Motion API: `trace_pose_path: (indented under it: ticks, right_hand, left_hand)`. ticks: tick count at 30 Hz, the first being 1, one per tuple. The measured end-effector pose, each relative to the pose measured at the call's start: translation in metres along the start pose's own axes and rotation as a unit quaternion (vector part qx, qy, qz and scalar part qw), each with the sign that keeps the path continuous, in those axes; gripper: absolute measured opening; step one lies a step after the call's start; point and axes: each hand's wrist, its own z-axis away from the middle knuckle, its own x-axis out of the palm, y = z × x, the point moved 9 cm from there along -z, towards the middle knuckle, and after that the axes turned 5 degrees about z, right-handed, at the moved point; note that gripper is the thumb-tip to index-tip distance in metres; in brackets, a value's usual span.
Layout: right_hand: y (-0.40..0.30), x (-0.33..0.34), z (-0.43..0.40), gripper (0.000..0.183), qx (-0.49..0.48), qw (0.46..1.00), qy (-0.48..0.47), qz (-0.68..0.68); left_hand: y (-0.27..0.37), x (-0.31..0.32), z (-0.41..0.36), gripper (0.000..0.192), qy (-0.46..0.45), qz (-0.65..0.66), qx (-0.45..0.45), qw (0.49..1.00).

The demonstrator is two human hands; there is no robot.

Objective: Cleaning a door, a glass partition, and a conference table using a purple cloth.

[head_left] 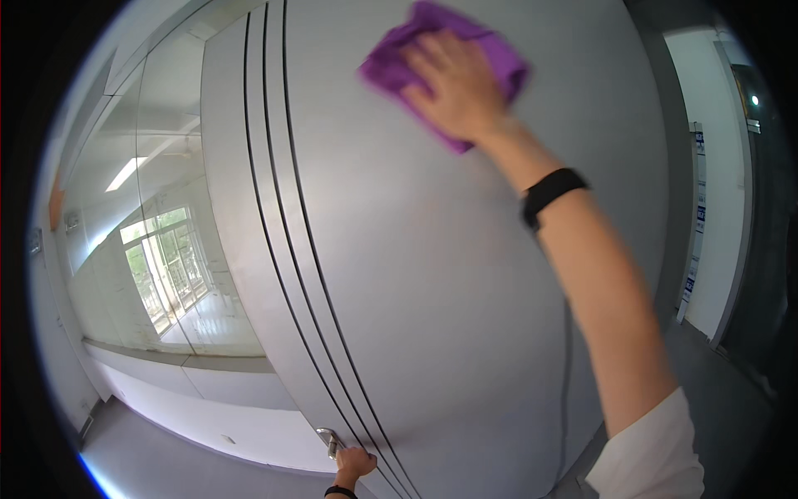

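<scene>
A grey door panel with three dark vertical grooves fills the middle of the view. Near its top my right hand presses a purple cloth against the surface, fingers spread over the cloth; the hand is slightly blurred. A black band is around the right wrist. Low on the door, my left hand is closed at the metal door handle, gripping its lever end, which the fingers mostly hide. The left wrist also bears a black band.
Left of the door are a glass panel reflecting a window and a ledge above a low white wall. Grey floor shows at the lower left. On the right are a white wall and a dark doorway or panel.
</scene>
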Motion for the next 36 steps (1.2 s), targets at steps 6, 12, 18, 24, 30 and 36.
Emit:
trace_pose_path:
  ticks: [6, 12, 18, 24, 30, 36]
  right_hand:
    - [0.226, -0.031, 0.087, 0.054, 0.154, 0.972, 0.035, 0.173]
    - [0.316, -0.047, 0.163, 0.064, 0.359, 0.905, -0.078, 0.216]
    - [0.219, -0.027, 0.094, 0.053, 0.241, 0.939, -0.036, 0.243]
    - [-0.003, -0.019, -0.002, 0.039, 0.048, 0.995, 0.041, 0.073]
    - [-0.138, 0.018, -0.025, 0.05, -0.022, 0.994, -0.017, -0.105]
    - [-0.243, 0.036, -0.028, 0.048, -0.087, 0.939, -0.052, -0.328]
  left_hand:
    - [-0.004, 0.003, -0.001, 0.035, 0.018, -0.02, -0.011, 1.0]
    - [-0.004, 0.009, -0.003, 0.035, 0.01, -0.012, -0.011, 1.0]
    - [0.007, 0.003, -0.002, 0.035, 0.031, 0.013, 0.005, 0.999]
    - [0.004, 0.001, 0.003, 0.034, 0.04, 0.002, -0.008, 0.999]
    - [0.012, -0.003, 0.001, 0.035, 0.054, -0.013, -0.012, 0.998]
    - [0.006, -0.007, 0.002, 0.034, 0.054, -0.002, -0.018, 0.998]
